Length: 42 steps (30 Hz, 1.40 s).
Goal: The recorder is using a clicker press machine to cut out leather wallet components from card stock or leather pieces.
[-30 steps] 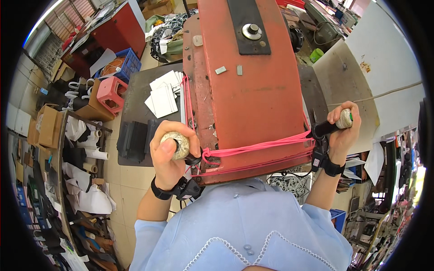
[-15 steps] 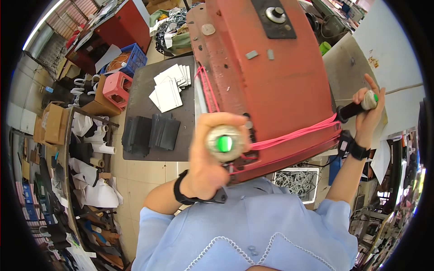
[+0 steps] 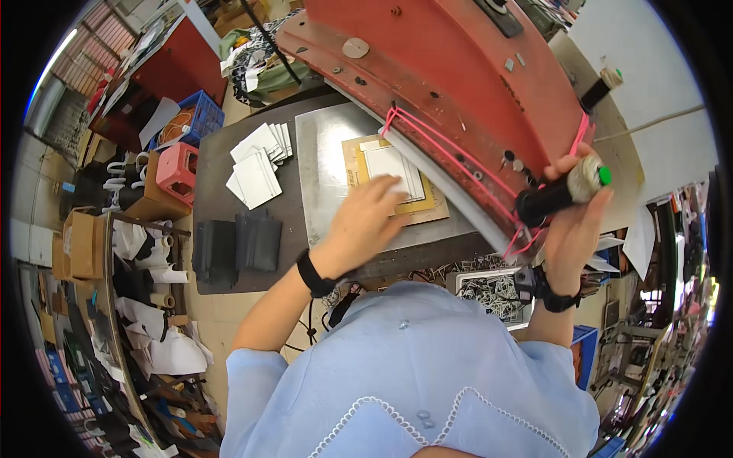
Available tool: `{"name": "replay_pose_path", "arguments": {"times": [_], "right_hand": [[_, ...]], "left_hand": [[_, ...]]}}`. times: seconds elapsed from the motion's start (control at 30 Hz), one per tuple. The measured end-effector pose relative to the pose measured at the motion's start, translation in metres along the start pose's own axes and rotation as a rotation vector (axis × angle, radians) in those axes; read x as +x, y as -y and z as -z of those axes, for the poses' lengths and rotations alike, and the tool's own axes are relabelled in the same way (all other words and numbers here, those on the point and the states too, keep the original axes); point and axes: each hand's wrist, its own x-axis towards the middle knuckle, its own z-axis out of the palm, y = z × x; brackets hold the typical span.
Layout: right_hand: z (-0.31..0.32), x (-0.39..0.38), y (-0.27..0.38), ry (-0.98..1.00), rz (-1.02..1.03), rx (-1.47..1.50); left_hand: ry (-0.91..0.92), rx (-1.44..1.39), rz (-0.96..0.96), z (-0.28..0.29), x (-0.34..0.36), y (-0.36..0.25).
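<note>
My left hand (image 3: 363, 225) reaches over a tan cutting-die board (image 3: 431, 214), its fingers stretched out and slightly blurred. White sheets (image 3: 393, 164) lie on that board, close to my fingertips; I cannot tell whether they touch. The board rests on a grey metal plate (image 3: 317, 153). My right hand (image 3: 574, 233) grips the near black handle (image 3: 546, 204), which has a tape-wrapped end and a green button. This handle is on the red swing arm (image 3: 458, 84) of a press, which is turned to the right, uncovering part of the plate. Pink cord (image 3: 458, 160) runs along the arm's edge.
A stack of white cards (image 3: 256, 179) and two dark stacks (image 3: 216, 252) sit on the dark table (image 3: 210, 164) at the left. The arm's second handle (image 3: 599, 90) stands farther right. A bin of scraps (image 3: 496, 298) is below the press edge. A pink stool (image 3: 177, 172) stands beyond the table.
The red arm has swung to the right, uncovering the metal plate and die board. My left hand has let go of the near handle and moved over the board; my right hand now holds that handle.
</note>
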Motion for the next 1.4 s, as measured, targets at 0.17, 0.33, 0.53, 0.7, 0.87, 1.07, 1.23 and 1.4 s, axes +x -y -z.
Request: {"name": "replay_pose_path", "arguments": {"times": [0.17, 0.33, 0.53, 0.7, 0.87, 1.07, 1.23, 1.4], "right_hand": [[0.04, 0.042, -0.01, -0.176, 0.0, -0.056], [0.023, 0.036, -0.044, -0.307, 0.43, -0.719], [-0.033, -0.007, -0.096, 0.317, -0.612, -0.268], [-0.07, 0.008, -0.133, 0.527, -0.848, -0.279], [-0.074, -0.011, -0.148, 0.527, -0.307, -0.425], [-0.079, -0.022, -0.105, 0.581, -0.268, -0.449], [-0.066, -0.034, -0.113, 0.59, -0.112, -0.613], [-0.053, -0.037, -0.12, 0.745, 0.21, -0.629]], "left_hand": [[0.066, 0.361, -0.045, -0.016, 0.01, 0.026], [0.068, 0.708, -0.186, -0.029, 0.005, 0.025], [-0.007, 0.368, -0.046, -0.024, 0.005, 0.036], [0.033, 0.269, -0.011, -0.01, 0.006, 0.027], [-0.209, -0.044, 0.241, 0.017, 0.008, 0.041], [-0.001, -0.893, 0.648, 0.05, 0.02, 0.057], [0.143, -0.963, 0.734, 0.049, 0.022, 0.043], [0.295, -0.843, 0.676, 0.052, 0.016, 0.041]]}}
